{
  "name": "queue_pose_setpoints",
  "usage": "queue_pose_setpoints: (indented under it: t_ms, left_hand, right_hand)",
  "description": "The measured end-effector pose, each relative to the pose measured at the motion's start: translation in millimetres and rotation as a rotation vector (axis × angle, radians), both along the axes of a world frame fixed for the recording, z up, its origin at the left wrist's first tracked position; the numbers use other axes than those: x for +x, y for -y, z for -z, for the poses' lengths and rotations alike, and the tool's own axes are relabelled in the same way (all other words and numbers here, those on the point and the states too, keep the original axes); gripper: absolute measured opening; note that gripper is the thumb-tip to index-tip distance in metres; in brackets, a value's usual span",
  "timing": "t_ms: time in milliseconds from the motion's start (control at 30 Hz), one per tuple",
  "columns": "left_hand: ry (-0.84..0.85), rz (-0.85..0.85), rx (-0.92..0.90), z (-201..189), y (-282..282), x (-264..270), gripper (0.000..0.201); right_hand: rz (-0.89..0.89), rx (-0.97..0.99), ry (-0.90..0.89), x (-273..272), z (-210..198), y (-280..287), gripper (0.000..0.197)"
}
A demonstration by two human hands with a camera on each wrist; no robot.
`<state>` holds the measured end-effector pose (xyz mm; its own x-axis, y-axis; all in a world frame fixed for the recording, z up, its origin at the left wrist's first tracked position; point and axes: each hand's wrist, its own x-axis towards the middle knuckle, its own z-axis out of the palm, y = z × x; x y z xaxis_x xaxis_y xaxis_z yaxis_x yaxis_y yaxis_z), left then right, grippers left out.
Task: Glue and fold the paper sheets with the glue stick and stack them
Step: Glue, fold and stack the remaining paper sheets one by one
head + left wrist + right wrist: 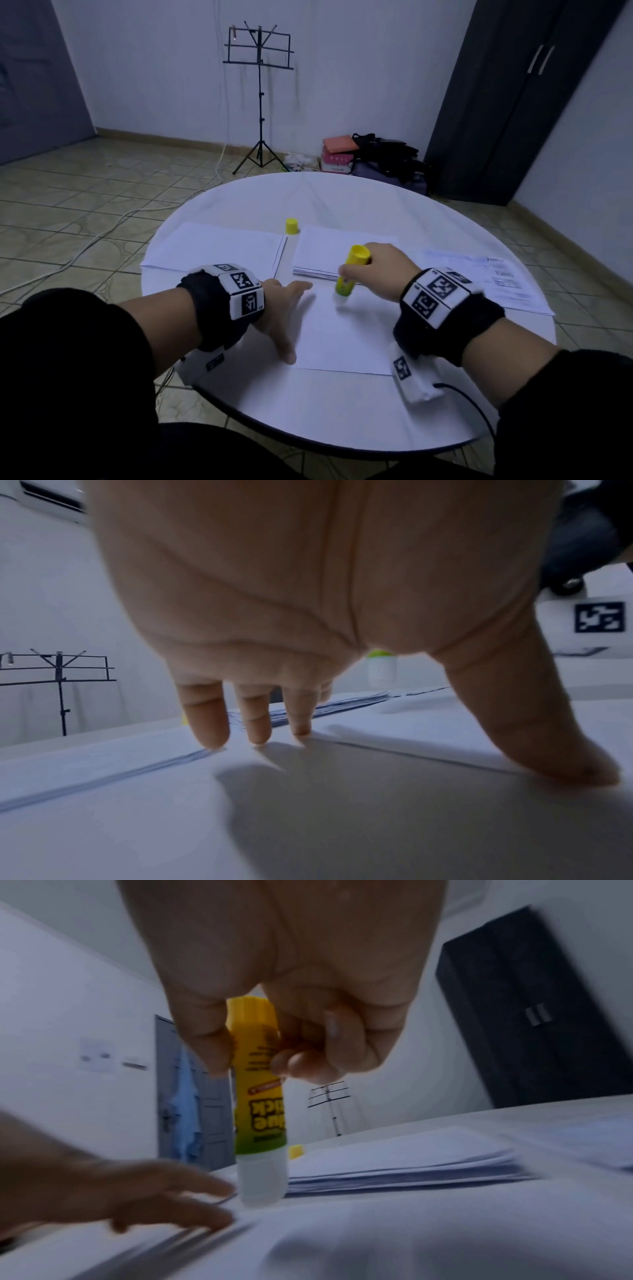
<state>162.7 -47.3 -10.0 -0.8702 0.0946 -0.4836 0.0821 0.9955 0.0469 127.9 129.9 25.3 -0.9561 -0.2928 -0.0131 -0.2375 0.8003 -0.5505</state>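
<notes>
- spreading across most of the scene, the round white table [342, 411] carries everything for the job, and the work looks to be mid-cycle, not near its end.
- lying at the far left of the table, the left pile [219, 248] is a flat wad of white sheets; whether these are finished folded ones or fresh stock i cannot tell.
- sitting just right of it across a narrow gap, the middle pile [325, 253] shows many sheet edges, so by my reading plenty of paper is still to be handled.
- resting at the right edge, the printed sheets [496, 284] lie apart from the gluing.
- lying nearest the person, the single sheet [342, 339] is flat and unfolded, so its fold and its stacking are both still ahead.
- pressing down on that sheet's left side, the left hand [284, 308] is flat with straight, spread fingers and grips nothing.
- hovering over the sheet's far edge, the right hand [380, 270] has its fingers curled round the glue stick [351, 272].
- pointing tip down, the uncapped stick meets the sheet near its far edge in the right wrist view, so gluing seems under way; no glue trace can be made out.
- standing upright between the two piles, the yellow cap [292, 226] waits off the stick.
</notes>
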Motion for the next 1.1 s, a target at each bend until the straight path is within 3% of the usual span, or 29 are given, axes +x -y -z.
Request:
queue_pose_setpoints:
  t_ms: [67, 200, 333, 467, 567, 667, 833, 967, 1100]
  left_hand:
    - [-0.019, -0.008, 0.009, -0.6, -0.2, 1.2, 0.128]
    - [-0.083, 0.023, 0.015, -10.3, -8.0, 7.0, 0.110]
    - [-0.030, 0.037, 0.004, -6.5, -1.1, 5.6, 0.106]
    - [-0.037, 0.148, 0.000, -6.4, -3.3, 4.0, 0.089]
    - [-0.067, 0.197, -0.034, -6.8, -6.7, 2.4, 0.096]
    - [-0.026, 0.208, -0.156, -6.1, -10.4, -0.3, 0.112]
    - [0.000, 0.248, -0.296, -10.6, -22.9, -3.9, 0.110]
    - [-0.008, 0.290, -0.287, -9.8, -29.9, -6.6, 0.097]
    - [0.053, 0.235, -0.229, -8.8, -34.4, -11.2, 0.109]
  right_hand:
    - [-0.084, 0.045, 0.001, 5.7, 0.8, 22.1, 0.026]
    - [-0.156, 0.155, 0.004, 11.8, 10.3, 45.8, 0.029]
    - [-0.229, 0.158, 0.035, 22.1, 16.2, 47.7, 0.031]
    - [-0.298, 0.140, 0.039, 36.5, 16.3, 41.1, 0.021]
    - [-0.315, 0.170, 0.039, 44.7, 13.3, 28.4, 0.021]
    - [-0.294, 0.178, 0.048, 48.4, 11.9, 7.6, 0.022]
    - [-0.178, 0.170, 0.088, 49.2, 11.1, -41.5, 0.024]
    - [-0.107, 0.159, 0.131, 49.3, 5.5, -76.8, 0.017]
    - [-0.071, 0.248, 0.166, 36.8, 3.7, -92.5, 0.025]
